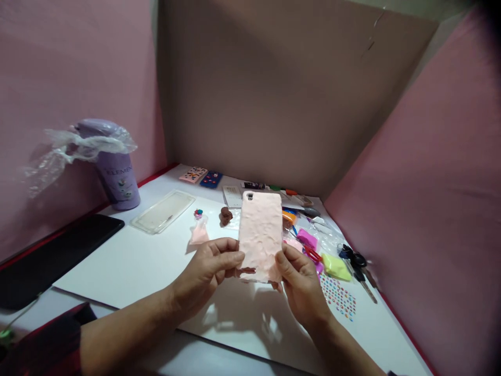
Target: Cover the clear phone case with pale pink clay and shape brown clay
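the left hand [209, 266] is closed on the lower left side of a phone case [260, 232] covered in pale pink clay, thumb on the face turned to the camera. the right hand [303, 282] pinches the lower right side the same way. the case stands nearly upright in both hands, raised above a white board [117, 277] on the counter [207, 360], with a dark camera cutout at its upper left and a brown strip along its lower left.

by the counter's left edge are a purple tumbler [119, 180], partly wrapped in clear plastic, and a long black slab [62, 256]. a clear case [163, 211] lies between the tumbler and the hands. toward the far edge, at its left end, 2 decorated covers lie side by side: 1 pink [193, 174], 1 blue [211, 179]. beyond the left hand are a pale pink clay packet [199, 233] and a brown clay lump [226, 215]. near the right edge are a yellow clay packet [336, 267], black-handled scissors [355, 259] and a gem sticker sheet [340, 298].
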The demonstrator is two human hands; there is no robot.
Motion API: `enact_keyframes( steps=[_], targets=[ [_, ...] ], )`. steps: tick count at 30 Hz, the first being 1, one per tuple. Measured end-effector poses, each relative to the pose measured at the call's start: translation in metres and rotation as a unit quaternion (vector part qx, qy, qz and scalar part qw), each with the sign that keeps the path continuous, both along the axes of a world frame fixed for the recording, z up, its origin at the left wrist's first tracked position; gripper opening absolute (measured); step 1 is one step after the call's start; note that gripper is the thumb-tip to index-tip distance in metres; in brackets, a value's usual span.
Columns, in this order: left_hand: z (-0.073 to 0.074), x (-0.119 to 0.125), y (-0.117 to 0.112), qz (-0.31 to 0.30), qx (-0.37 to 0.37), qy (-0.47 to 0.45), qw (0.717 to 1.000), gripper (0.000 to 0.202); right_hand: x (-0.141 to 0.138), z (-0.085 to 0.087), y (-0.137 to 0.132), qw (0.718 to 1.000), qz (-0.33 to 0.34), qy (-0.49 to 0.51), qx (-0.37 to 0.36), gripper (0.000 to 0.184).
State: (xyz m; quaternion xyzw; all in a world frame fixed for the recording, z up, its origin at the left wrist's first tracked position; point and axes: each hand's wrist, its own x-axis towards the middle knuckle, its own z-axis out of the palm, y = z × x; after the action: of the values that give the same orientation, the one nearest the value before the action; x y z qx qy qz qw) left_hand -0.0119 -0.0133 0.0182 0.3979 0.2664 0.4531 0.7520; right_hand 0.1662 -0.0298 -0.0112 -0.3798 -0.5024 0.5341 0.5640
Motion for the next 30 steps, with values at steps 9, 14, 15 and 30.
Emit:
enact_keyframes(
  steps=[9,14,15,30],
  targets=[
    [-0.0098,0.0038,0.0050,-0.027,-0.025,0.016,0.999,0.031,-0.0067,0.0025,-0.0001,0.998,0.031,-0.050,-0.033,0.046],
    [-0.0078,0.0019,0.0085,-0.014,0.003,-0.010,1.000,0.031,-0.0058,0.0047,0.0003,0.997,0.012,-0.062,-0.034,0.037],
    [-0.0071,0.0018,0.0085,-0.007,0.006,-0.013,1.000,0.031,-0.0053,0.0048,0.0000,0.997,0.015,-0.065,-0.028,0.035],
    [-0.0068,0.0020,0.0073,-0.002,0.018,0.014,1.000,0.032,-0.0055,0.0030,0.0024,0.997,0.014,-0.079,-0.022,0.035]
  ],
)
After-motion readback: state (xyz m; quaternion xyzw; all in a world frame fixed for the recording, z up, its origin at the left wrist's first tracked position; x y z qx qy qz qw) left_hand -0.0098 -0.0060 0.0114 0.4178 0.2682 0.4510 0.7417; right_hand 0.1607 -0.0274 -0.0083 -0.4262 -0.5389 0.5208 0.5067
